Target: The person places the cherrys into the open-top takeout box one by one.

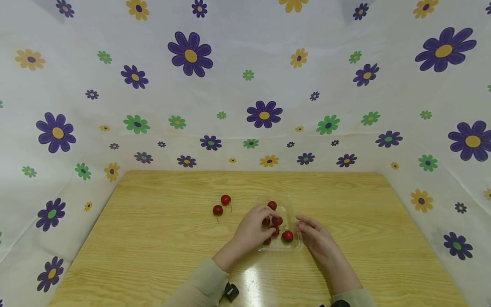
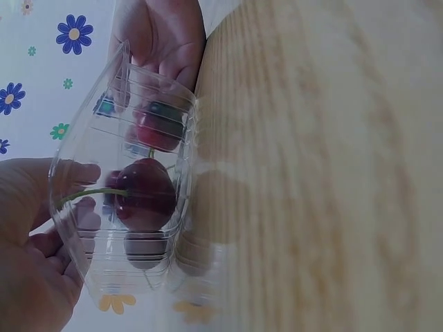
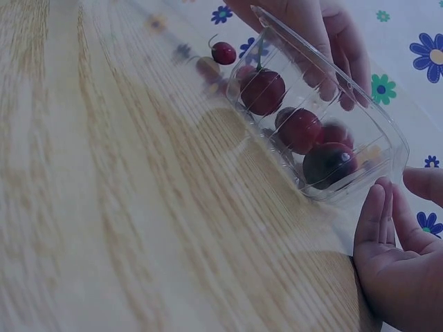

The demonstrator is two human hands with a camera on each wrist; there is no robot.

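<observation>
A clear plastic box [image 1: 293,213] sits on the table with several dark red cherries [image 1: 287,236] inside, some with green stems. My left hand [image 1: 251,228] reaches in over its left side, thumb and fingers spread apart above the cherries. In the right wrist view, the left fingers [image 3: 325,86] show through the clear wall with no cherry between them. My right hand [image 1: 320,241] is beside the box's right wall, fingers extended, their tips at or just off the plastic. In the right wrist view the right hand [image 3: 401,259] is near the box's corner, holding nothing.
Two cherries with stems, one nearer [image 1: 218,210] and one farther [image 1: 226,199], lie on the wooden table [image 1: 172,256] left of the box. A white cloth [image 1: 230,51] printed with flowers surrounds the table's back and sides.
</observation>
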